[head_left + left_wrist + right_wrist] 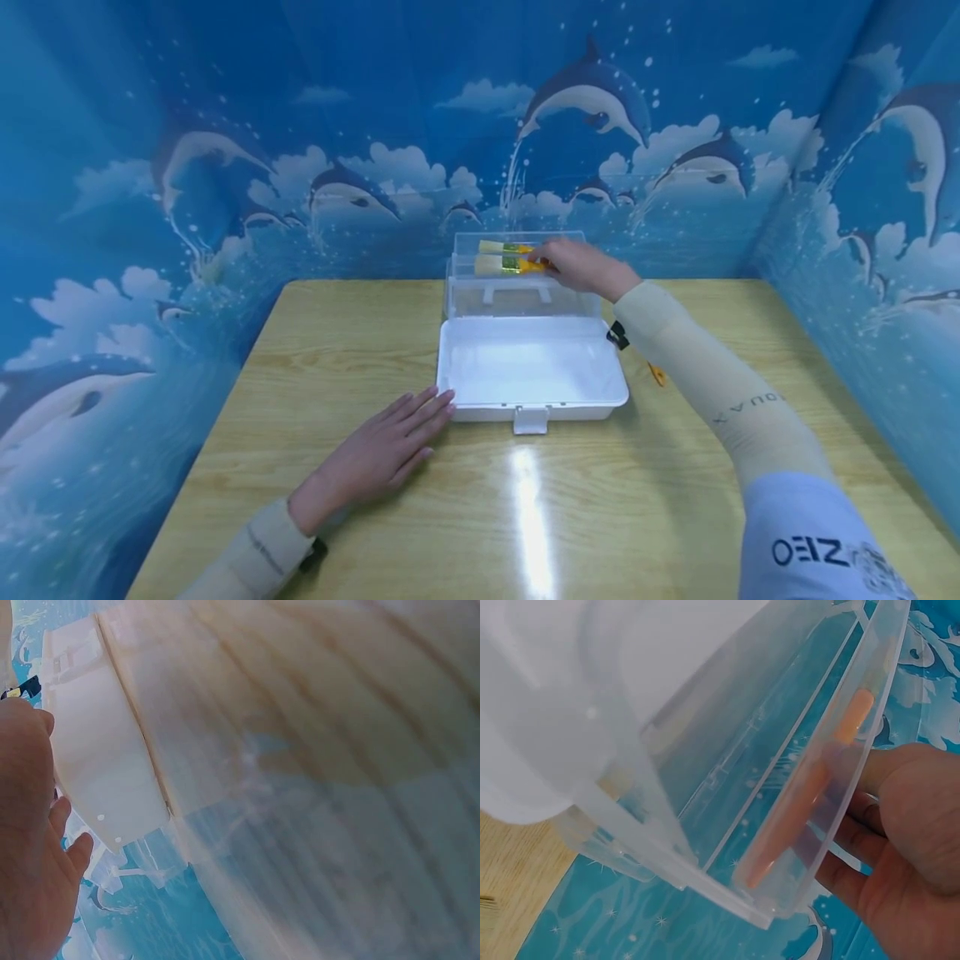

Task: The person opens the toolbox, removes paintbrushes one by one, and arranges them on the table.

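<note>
A white storage box stands with its clear upper trays raised at the back. Two flat paintbrushes with pale bristles and orange handles lie up there, the front paintbrush below the rear one. My right hand pinches the front brush's handle. In the right wrist view the orange handle shows through the clear tray wall, with the thumb and fingertips blurred behind it. My left hand lies with straight fingers, its fingertips at the box's front left corner.
A white latch hangs from the box's front. An orange piece lies on the wooden table right of the box, partly behind the right forearm. Dolphin-printed curtains enclose the table at the back and sides.
</note>
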`<state>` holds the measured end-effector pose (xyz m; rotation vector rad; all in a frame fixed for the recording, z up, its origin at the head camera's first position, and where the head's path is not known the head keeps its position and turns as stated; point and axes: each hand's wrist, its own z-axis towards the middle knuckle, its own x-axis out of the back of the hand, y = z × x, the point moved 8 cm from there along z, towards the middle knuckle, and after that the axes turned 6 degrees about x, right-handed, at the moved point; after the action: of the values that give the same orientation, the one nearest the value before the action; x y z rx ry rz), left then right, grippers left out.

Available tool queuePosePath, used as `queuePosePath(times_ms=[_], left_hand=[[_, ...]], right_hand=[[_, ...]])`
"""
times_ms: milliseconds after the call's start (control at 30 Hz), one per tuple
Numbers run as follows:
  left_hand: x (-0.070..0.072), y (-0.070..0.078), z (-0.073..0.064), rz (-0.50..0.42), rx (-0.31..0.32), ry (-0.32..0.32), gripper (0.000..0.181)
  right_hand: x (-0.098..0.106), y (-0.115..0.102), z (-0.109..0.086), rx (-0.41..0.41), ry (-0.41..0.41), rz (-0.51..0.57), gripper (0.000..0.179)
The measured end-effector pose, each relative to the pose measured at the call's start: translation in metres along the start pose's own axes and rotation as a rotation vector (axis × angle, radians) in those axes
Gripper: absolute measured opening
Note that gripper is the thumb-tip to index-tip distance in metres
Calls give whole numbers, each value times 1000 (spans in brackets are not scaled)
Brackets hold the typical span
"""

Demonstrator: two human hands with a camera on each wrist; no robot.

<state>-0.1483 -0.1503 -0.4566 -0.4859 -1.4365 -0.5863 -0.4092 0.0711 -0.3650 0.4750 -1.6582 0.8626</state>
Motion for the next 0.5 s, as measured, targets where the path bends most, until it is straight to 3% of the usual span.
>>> queuePosePath(times_ms=[500], left_hand=[[-1, -1, 1, 7, -19, -11, 66]], right_hand=[[1, 2, -5, -16, 2, -9, 36]])
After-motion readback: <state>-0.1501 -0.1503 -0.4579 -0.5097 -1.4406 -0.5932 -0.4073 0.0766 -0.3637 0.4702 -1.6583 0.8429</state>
